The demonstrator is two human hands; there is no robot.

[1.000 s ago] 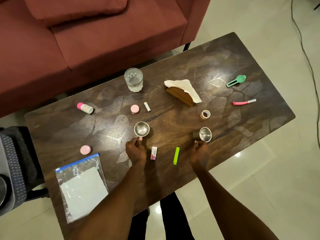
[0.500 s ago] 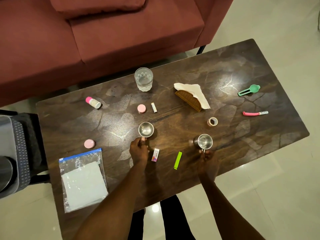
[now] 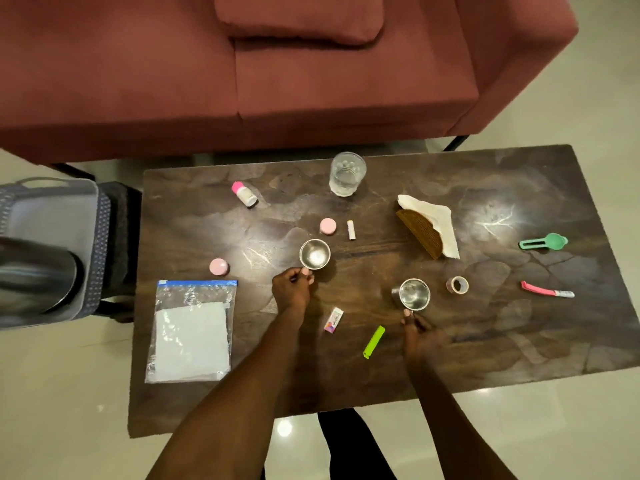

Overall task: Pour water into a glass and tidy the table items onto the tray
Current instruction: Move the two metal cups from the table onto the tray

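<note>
Two small steel cups stand on the dark wooden table (image 3: pixel 519 341). My left hand (image 3: pixel 292 289) pinches the near rim of the left steel cup (image 3: pixel 314 254). Just below the right steel cup (image 3: pixel 414 294), my right hand (image 3: pixel 420 336) touches its handle with its fingertips. A clear glass (image 3: pixel 347 173) with water stands at the far edge. A grey tray (image 3: pixel 52 216) sits on a stool to the left of the table, with a dark kettle (image 3: pixel 34 275) on it.
Scattered on the table: a zip bag (image 3: pixel 190 330), two pink lids (image 3: pixel 219 267) (image 3: pixel 327 226), a pink-capped bottle (image 3: pixel 244 194), a lip balm (image 3: pixel 351 230), a napkin holder (image 3: pixel 427 226), a tape roll (image 3: pixel 458 285), a green scoop (image 3: pixel 543 242), a pink razor (image 3: pixel 547 291), a green lighter (image 3: pixel 374 341), a small packet (image 3: pixel 334 319). A red sofa (image 3: pixel 242 81) stands behind.
The view has swung so the tray and kettle show at the left. My right hand has slid back from the right cup's rim to its handle. My left hand keeps its pinch.
</note>
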